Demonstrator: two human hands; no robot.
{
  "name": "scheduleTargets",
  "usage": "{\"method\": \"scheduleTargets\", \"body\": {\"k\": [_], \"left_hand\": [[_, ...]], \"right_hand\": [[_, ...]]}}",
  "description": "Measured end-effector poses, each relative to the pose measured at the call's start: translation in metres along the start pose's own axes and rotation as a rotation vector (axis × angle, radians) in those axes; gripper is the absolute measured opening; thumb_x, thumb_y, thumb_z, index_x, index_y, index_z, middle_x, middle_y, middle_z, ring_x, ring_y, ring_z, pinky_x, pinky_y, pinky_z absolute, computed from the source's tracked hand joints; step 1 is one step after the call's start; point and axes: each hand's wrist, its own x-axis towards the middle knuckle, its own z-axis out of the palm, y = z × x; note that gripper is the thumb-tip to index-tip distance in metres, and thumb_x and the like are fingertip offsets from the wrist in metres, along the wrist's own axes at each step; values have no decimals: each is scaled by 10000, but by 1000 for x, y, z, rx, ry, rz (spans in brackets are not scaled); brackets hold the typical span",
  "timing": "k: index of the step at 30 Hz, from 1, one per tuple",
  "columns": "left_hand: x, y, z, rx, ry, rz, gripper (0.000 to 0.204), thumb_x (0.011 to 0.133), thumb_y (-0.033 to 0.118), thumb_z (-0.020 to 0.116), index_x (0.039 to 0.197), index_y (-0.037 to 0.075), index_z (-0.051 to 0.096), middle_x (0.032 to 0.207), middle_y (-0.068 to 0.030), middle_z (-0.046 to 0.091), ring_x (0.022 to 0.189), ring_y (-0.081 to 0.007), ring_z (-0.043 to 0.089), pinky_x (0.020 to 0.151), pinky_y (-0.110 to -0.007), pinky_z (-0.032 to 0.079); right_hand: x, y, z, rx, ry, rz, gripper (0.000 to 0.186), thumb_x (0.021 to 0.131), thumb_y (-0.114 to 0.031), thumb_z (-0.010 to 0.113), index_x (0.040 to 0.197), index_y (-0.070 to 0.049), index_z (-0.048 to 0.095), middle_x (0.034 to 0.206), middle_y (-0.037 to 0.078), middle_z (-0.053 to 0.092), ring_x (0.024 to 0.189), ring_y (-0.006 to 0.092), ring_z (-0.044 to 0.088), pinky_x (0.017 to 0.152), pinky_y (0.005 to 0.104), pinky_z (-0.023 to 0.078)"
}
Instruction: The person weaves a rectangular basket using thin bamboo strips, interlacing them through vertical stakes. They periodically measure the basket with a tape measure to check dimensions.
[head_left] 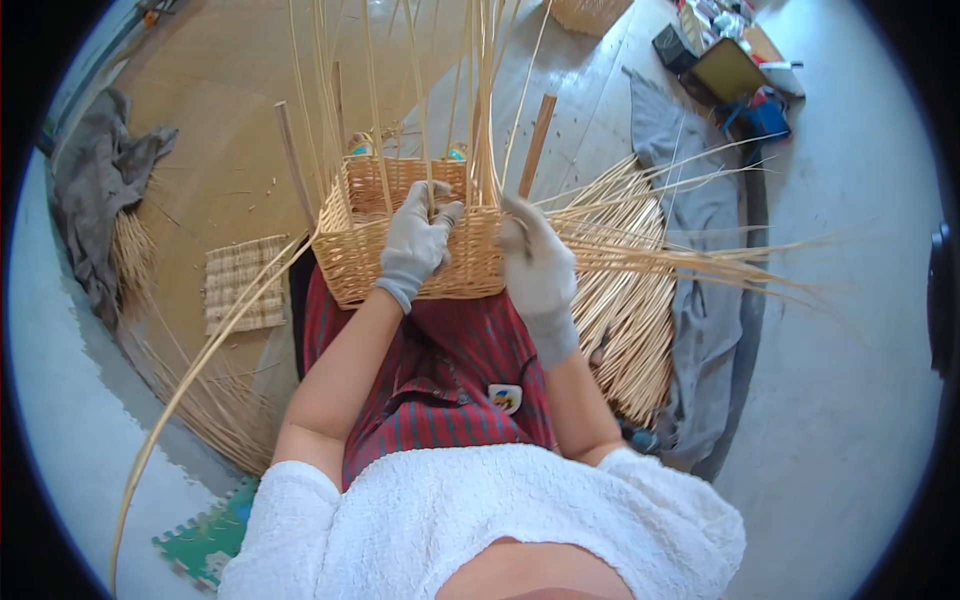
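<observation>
A partly woven wicker basket (465, 265) rests on my lap against red striped cloth, its tall upright stakes (412, 90) rising from the walls. My left hand (415, 238), in a grey-white work glove, bends over the near rim with its fingers closed around one stake. At the near right corner my right hand (540, 265), gloved as well, is closed on wicker rods (640, 258) whose long ends fan out to the right. Its fingertips are slightly blurred. Another long rod (185, 385) leaves the near left corner and curves down toward the lower left.
Wooden sticks (538, 145) stand on both sides of the basket. To the right lies a pile of peeled rods (625, 320) on grey cloth (705, 330). A woven mat (245, 285) and thin rods (205, 400) lie left. Tools and boxes (735, 75) sit far right.
</observation>
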Motion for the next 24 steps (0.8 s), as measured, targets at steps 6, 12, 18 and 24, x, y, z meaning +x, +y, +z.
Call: {"method": "scheduleTargets", "body": {"k": [6,12,18,24], "left_hand": [[-44,-69,-126,-624,393,282,273,1042,214,606,1233,20,581,1201,-145,662,946,-204,692,843,-345,624],[-64,-88,-192,-1201,-59,222,452,1042,399,575,1253,-1,588,1142,-174,669,1137,-236,623,1065,-383,507],[-40,-21,-150,-193,179,489,494,1023,382,631,1341,13,548,1016,-113,677,1026,-198,645,972,-346,515],[-4,-19,-162,-737,75,226,615,1045,506,514,1397,2,528,1041,-137,696,1031,-254,656,984,-387,510]], "right_hand": [[10,18,57,-66,3,-34,614,898,-79,681,1476,-76,474,1386,185,578,1234,333,601,960,420,528],[-54,-87,131,403,-529,-688,373,925,-168,662,1297,-183,668,1349,109,640,1180,316,632,988,424,524],[-58,-112,159,80,-893,-1111,157,895,-343,641,903,-218,736,942,23,721,999,239,665,826,421,483],[-13,-31,102,604,-109,-309,177,1022,-104,494,878,-52,582,762,52,615,796,224,655,741,387,548]]}}
